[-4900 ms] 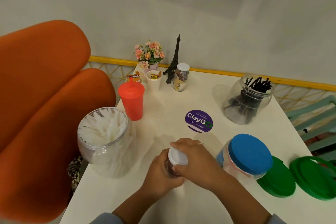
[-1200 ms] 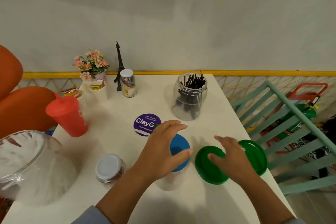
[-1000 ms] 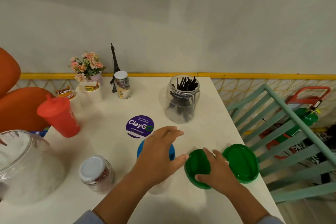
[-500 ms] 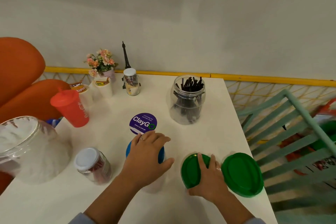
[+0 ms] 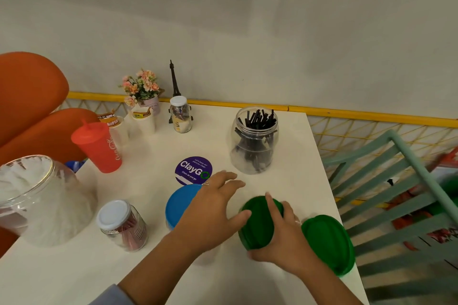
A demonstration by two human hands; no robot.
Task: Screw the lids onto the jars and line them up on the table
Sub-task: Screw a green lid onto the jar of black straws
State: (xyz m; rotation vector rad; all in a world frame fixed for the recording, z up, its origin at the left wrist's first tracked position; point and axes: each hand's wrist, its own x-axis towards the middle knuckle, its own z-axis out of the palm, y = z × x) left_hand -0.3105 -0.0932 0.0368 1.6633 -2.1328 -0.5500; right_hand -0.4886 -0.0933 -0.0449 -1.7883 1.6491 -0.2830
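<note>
My right hand (image 5: 285, 238) grips a green lid (image 5: 257, 225) and holds it tilted up off the white table (image 5: 292, 181). My left hand (image 5: 213, 213) hovers with fingers spread over the blue-lidded jar (image 5: 178, 205), its thumb touching the green lid's edge. A second green lid (image 5: 327, 242) lies flat by the table's right edge. An open jar of black sticks (image 5: 255, 141) stands behind my hands. At the left a big open jar with white contents (image 5: 37, 198) stands. A small white-lidded jar (image 5: 121, 225) is near the front, and another one (image 5: 181, 116) at the back.
A red tumbler (image 5: 99, 146), paper cups (image 5: 145, 121), a flower pot (image 5: 142, 89) and a small tower model (image 5: 174, 79) stand at the back left. A purple sticker (image 5: 193, 169) lies mid-table. An orange chair (image 5: 29, 106) is at the left, a teal one (image 5: 396, 181) at the right.
My right hand has taken hold of the near green lid and tipped it up from lying flat. My left hand has slid off the blue lid toward that green lid.
</note>
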